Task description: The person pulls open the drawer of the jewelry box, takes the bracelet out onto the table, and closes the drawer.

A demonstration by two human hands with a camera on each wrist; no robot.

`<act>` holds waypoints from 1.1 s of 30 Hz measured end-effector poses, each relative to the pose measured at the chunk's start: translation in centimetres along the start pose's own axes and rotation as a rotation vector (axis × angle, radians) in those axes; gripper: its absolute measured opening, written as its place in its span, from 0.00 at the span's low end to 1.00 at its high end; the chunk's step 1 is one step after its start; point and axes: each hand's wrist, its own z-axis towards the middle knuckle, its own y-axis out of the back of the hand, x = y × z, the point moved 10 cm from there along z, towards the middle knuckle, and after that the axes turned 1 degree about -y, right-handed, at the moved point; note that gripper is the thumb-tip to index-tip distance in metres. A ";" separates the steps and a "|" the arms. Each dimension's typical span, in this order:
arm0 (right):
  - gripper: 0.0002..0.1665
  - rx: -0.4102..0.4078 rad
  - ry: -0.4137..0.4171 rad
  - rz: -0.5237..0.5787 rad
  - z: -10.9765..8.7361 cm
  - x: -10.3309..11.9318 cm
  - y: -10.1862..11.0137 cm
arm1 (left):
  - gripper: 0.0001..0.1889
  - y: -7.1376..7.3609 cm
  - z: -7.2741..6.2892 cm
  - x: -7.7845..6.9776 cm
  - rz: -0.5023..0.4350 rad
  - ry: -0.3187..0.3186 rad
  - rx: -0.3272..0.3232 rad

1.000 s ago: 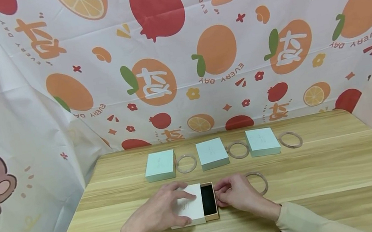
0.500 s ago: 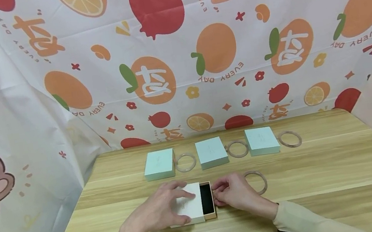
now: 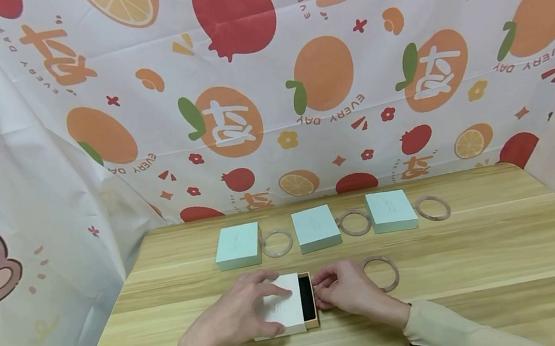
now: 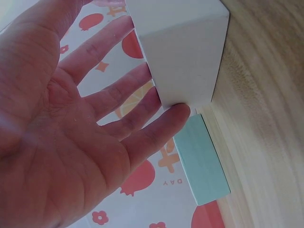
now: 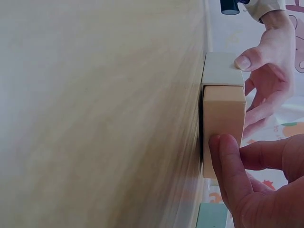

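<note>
A small white slide-out box [image 3: 287, 301] lies on the wooden table before me. Its tan drawer [image 3: 313, 323], lined in black, sticks out a little at the right end. My left hand [image 3: 239, 312] spans the white sleeve, thumb at the near edge and fingers over the top and far side, holding it. My right hand [image 3: 347, 289] is at the drawer's end; in the right wrist view its fingertips [image 5: 229, 145] press on the tan end face [image 5: 223, 116]. Just right of this hand lies a translucent bangle [image 3: 394, 272], partly behind it.
Three mint-green boxes, left [image 3: 238, 246], middle [image 3: 316, 228] and right [image 3: 391, 210], stand in a row farther back. Beside each lies a bangle: one left [image 3: 279, 254], one middle [image 3: 356, 234], one right [image 3: 434, 218]. A fruit-print cloth [image 3: 264, 90] hangs behind the table [image 3: 487, 261].
The drawer has slid left, farther into the white sleeve, with the right hand moving along against its end. The left hand has stayed in place on the sleeve.
</note>
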 end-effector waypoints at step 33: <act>0.10 0.010 0.010 0.007 0.5 0.3 -1.6 | 0.25 -0.2 -0.2 0.0 -0.016 0.007 -0.001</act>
